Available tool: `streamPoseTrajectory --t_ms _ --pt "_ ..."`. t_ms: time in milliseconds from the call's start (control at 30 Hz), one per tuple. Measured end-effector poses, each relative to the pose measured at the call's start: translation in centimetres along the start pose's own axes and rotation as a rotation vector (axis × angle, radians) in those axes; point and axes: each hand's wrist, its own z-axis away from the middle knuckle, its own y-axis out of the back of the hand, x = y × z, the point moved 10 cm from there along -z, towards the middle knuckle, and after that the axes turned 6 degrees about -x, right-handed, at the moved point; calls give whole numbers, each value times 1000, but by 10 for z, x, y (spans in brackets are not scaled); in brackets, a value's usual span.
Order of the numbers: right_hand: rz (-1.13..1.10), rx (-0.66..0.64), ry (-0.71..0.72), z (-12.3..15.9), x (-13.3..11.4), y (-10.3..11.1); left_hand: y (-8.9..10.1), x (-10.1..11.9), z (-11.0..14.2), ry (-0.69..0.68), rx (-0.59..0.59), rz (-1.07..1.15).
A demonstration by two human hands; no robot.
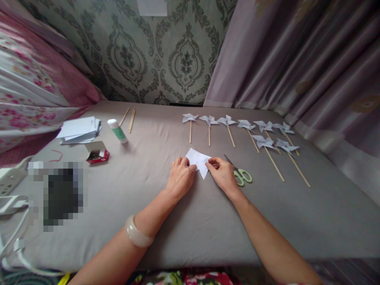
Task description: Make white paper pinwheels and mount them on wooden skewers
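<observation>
A white piece of paper (198, 159), cut and partly folded with pointed corners, lies in the middle of the cloth-covered table. My left hand (181, 176) pinches its left side, fingers curled over the edge. On the opposite side my right hand (222, 173) grips the paper's right corner between thumb and fingers. Close beside the right hand rest scissors (244, 175) with light green handles, their blades partly hidden behind that hand. Several finished paper pinwheels (263, 142) on wooden sticks lie to the right and beyond the hands.
At the left are a stack of paper (79, 130), a glue stick (117, 131) standing at a tilt, wooden sticks (132, 120) and an open red box (97, 156) of small items. A power strip (11, 180) with white cables lies at the left edge. Curtains (285, 55) hang at right.
</observation>
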Motion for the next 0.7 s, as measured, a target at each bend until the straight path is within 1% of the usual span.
streamPoseTrajectory --t_ms 133,233,500,700 --pt "83 -24 125 4 -18 -2 -1 0 0 1 1 4" --pt "155 -48 188 7 -25 -6 0 0 0 -5 12 3" --pt "369 -118 269 17 -40 -19 0 0 1 3 5 -7" --pt "383 -154 292 19 -42 -22 1 0 0 11 -7 9"
